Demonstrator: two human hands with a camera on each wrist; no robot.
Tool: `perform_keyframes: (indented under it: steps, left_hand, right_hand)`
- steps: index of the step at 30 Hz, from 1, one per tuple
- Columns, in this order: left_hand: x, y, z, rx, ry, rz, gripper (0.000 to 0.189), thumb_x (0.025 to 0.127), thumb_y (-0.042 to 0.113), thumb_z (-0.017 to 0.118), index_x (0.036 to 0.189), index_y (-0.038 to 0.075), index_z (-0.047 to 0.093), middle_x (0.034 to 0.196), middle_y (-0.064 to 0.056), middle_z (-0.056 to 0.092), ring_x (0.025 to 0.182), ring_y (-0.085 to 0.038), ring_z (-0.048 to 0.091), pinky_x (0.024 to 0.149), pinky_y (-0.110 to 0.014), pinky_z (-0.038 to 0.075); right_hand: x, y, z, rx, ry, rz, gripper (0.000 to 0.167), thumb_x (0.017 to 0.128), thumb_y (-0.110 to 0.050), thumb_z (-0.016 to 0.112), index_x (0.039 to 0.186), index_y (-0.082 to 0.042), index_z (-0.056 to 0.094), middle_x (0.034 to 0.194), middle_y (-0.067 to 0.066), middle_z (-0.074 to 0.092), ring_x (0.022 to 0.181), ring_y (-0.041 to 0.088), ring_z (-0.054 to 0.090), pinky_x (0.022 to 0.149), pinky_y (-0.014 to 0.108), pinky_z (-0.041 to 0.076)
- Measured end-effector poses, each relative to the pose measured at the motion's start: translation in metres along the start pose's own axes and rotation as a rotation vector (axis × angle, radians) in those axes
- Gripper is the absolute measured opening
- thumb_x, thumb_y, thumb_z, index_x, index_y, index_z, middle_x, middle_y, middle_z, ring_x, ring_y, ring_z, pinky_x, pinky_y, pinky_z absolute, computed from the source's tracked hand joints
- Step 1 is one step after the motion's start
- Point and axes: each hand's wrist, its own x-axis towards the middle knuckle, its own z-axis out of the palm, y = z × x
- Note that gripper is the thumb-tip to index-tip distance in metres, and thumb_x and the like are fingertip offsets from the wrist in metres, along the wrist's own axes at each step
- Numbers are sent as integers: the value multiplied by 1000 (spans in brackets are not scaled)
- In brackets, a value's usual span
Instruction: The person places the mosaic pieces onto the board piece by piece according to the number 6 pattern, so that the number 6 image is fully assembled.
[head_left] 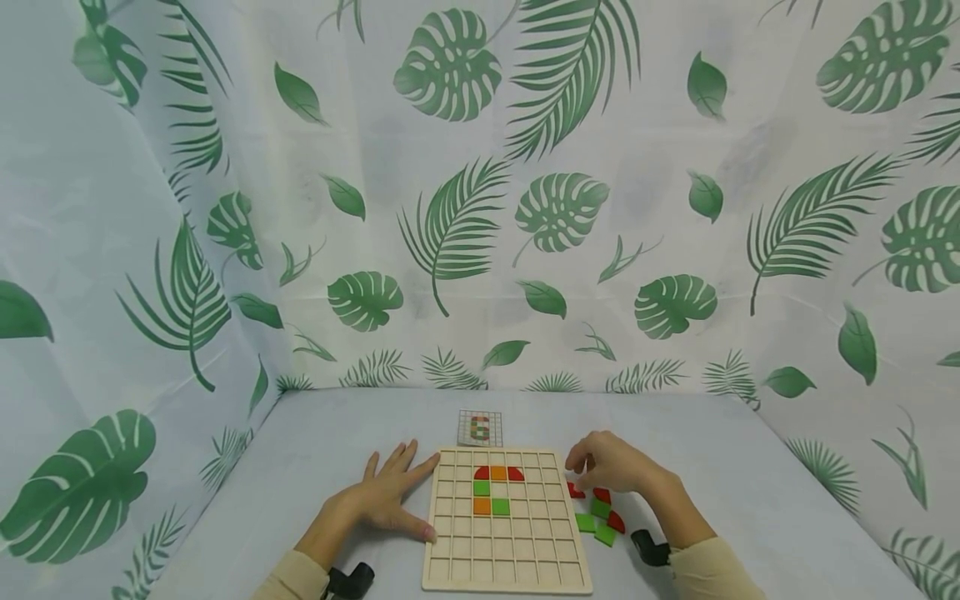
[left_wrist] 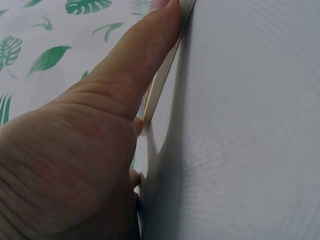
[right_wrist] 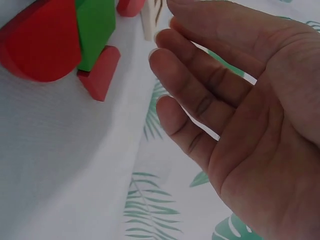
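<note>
A square wooden grid board (head_left: 543, 550) lies on the table, with red rounded pieces (head_left: 515, 474), orange squares (head_left: 482, 506) and green squares (head_left: 500, 507) in some of its cells. My left hand (head_left: 386, 500) is spread beside it, the thumb and a fingertip touching its left edge. In the left wrist view the thumb (left_wrist: 135, 55) lies straight against the board's rim. My right hand (head_left: 611, 462) hovers by the board's right edge, fingers loosely bent, next to a loose red piece (head_left: 576, 491). The right wrist view shows nothing between its visible fingers (right_wrist: 192, 95); the thumb tip is cut off.
Right of the board lie several loose pieces, among them a green square (head_left: 605, 535) and a red rounded piece (head_left: 616, 522). Behind the board is a small card (head_left: 480, 439) printed with a coloured grid pattern. Leaf-printed cloth (head_left: 480, 250) walls the white table.
</note>
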Motion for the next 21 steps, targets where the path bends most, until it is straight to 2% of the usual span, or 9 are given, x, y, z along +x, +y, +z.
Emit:
perform_keyframes:
  steps: [9, 21]
  left_hand:
    - [-1, 1, 0, -11, -1, 4, 122, 69, 78, 81, 166, 30, 26, 174, -24, 5, 162, -45, 2, 121, -77, -5]
    - [-1, 2, -1, -10, 1, 1, 121, 69, 76, 82, 166, 28, 27, 174, -24, 6, 162, -44, 3, 122, -77, -5]
  right_hand:
    - [-1, 2, 2, 19, -53, -16, 16, 81, -4, 86, 93, -12, 79, 83, -2, 69, 72, 14, 59, 57, 26, 53]
    - [1, 2, 10, -8, -46, -23, 18, 81, 0, 85, 87, -15, 77, 78, -5, 66, 68, 10, 57, 57, 25, 51]
